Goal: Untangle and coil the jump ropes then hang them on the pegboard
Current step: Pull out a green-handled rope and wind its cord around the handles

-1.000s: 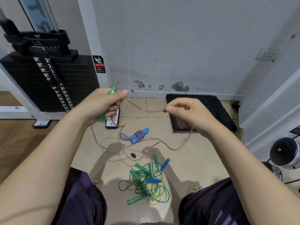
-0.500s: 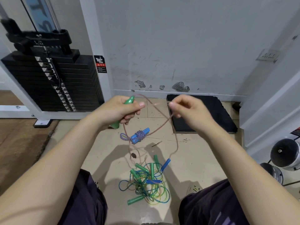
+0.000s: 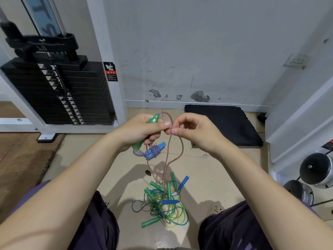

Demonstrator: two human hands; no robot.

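While hands (image 3: 138,130) meet, rope (image 3: 177,147) loops, floor (image 3: 207,179) below

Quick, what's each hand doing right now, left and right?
Left hand: grips the green handle.
Right hand: pinches the brown rope.

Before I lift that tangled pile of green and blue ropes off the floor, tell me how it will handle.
The tangled pile will probably come up limp and as one clump: its thin cords loop through each other. The green handles look like light plastic and would likely dangle and swing. The glossy cords may slide through fingers.
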